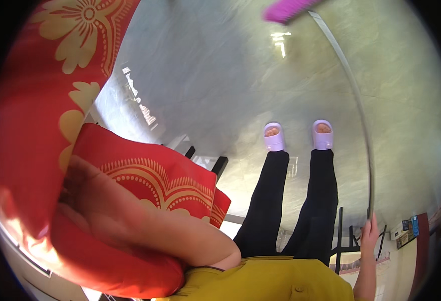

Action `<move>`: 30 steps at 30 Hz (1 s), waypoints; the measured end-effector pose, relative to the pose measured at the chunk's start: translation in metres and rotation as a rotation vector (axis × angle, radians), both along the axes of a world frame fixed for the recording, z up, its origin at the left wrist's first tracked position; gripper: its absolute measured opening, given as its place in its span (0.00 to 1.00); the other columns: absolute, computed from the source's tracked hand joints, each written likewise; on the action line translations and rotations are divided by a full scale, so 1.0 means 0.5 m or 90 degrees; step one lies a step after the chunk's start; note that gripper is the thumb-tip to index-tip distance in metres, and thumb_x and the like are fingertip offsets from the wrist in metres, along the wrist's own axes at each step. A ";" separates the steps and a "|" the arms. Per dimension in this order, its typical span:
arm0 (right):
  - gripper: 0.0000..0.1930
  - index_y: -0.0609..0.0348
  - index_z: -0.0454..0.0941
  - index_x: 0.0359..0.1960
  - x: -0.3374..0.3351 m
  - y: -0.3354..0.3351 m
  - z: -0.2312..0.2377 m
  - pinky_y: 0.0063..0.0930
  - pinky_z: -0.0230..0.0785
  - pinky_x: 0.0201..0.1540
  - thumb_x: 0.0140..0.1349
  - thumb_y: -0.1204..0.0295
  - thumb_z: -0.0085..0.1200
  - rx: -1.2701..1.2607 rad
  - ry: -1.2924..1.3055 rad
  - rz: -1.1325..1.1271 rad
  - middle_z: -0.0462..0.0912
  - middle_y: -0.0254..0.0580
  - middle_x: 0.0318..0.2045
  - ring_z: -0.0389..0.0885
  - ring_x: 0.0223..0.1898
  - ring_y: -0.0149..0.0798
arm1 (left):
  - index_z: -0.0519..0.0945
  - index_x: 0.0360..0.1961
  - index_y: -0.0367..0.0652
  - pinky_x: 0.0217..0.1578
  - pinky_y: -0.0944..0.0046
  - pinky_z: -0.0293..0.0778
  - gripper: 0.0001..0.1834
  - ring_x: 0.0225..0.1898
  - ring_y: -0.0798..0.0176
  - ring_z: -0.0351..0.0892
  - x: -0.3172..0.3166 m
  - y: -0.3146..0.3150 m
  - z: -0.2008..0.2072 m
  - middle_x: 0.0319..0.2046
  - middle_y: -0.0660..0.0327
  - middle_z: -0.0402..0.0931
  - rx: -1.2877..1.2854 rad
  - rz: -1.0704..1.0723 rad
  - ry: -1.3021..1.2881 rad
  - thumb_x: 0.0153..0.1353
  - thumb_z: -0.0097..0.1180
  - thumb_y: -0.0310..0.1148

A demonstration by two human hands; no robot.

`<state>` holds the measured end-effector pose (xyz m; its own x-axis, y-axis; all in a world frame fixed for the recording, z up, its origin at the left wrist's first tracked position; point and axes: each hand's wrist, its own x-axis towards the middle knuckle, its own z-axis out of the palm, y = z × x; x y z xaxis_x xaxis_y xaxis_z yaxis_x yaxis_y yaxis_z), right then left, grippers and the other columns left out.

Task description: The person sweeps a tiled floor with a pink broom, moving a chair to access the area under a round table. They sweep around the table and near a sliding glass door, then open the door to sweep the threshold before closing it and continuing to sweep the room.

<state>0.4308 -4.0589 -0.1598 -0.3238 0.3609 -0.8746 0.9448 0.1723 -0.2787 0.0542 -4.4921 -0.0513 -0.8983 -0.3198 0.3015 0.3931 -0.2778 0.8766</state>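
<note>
My right hand (370, 232), low on the right, is closed round the long grey handle (357, 95) of a broom. From there the handle runs up and away to the magenta broom head (288, 11), which lies on the floor at the top edge, slightly blurred. On the left, my left hand (82, 193) is curled at the edge of a tall red chair (17, 150) covered in cloth with gold flower prints. Its fingertips are in shadow and partly hidden by the cover.
Another red, gold-patterned covered piece (145, 168) sits close by my left forearm, with dark legs below. My feet, in lilac slippers (273, 136), stand on a shiny grey floor (205, 90). Dark furniture legs (340, 238) and a shelf with small items (408, 228) are at the lower right.
</note>
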 end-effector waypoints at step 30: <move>0.22 0.39 0.66 0.55 -0.693 -0.617 -0.497 0.32 0.66 0.40 0.56 0.65 0.44 -0.255 0.370 0.197 0.78 0.46 0.37 0.76 0.37 0.42 | 0.61 0.53 0.32 0.54 0.52 0.59 0.23 0.51 0.51 0.62 -0.014 0.028 -0.072 0.54 0.48 0.61 -0.006 0.008 -0.010 0.57 0.45 0.29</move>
<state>0.0844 -4.3672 -0.4084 -0.8054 -0.1297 -0.5783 0.5531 0.1864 -0.8120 0.0470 -4.4784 -0.0871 -0.8990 -0.3279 0.2902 0.3824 -0.2652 0.8851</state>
